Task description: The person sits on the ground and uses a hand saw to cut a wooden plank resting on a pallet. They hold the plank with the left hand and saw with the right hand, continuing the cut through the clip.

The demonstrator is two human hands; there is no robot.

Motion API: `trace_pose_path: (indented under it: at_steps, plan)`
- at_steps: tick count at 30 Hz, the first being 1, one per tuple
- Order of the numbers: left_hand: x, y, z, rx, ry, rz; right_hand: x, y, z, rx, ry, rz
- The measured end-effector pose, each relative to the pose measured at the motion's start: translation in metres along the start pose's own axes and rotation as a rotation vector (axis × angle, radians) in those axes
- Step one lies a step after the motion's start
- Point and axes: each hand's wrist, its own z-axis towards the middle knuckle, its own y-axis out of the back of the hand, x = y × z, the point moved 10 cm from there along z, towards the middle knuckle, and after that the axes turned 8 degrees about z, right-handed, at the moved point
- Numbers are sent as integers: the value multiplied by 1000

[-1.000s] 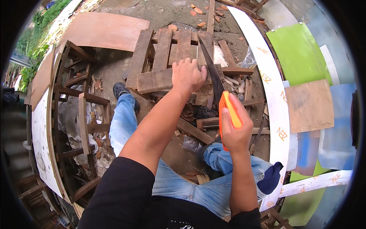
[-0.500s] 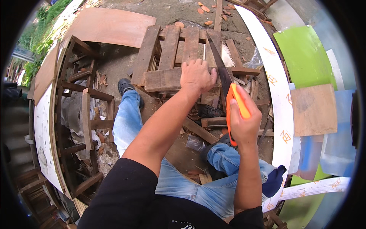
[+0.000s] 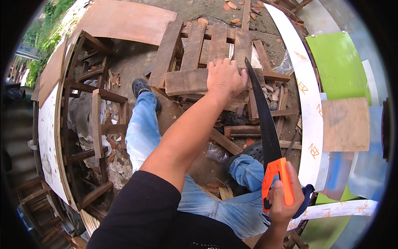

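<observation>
An orange-handled hand saw (image 3: pixel 266 126) is in my right hand (image 3: pixel 286 204), whose fingers wrap round its grip. The dark blade points away from me, its tip beside the right end of a short weathered wooden board (image 3: pixel 186 81). This board lies crosswise over the near edge of a slatted wooden stand (image 3: pixel 193 46). My left hand (image 3: pixel 226 78) bears down on the board with its fingers curled over the far edge. Whether the blade's teeth touch the wood, I cannot tell.
A wooden frame (image 3: pixel 97 112) stands at the left, close to my leg. Scrap wood (image 3: pixel 244 131) lies on the ground beneath and right of the stand. A thin brown panel (image 3: pixel 124 18) is at the far left. A long white strip (image 3: pixel 309 103) curves along the right.
My right hand has drawn the saw back toward me and slightly right, so more blade shows on the near side of the board. The left hand keeps its hold; the view has shifted slightly.
</observation>
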Motion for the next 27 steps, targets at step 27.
trace_pose_path:
  at_steps: [27]
  plan:
    - [13, 9, 0, 2, 21, 45, 1, -85, 131, 12, 295, -20]
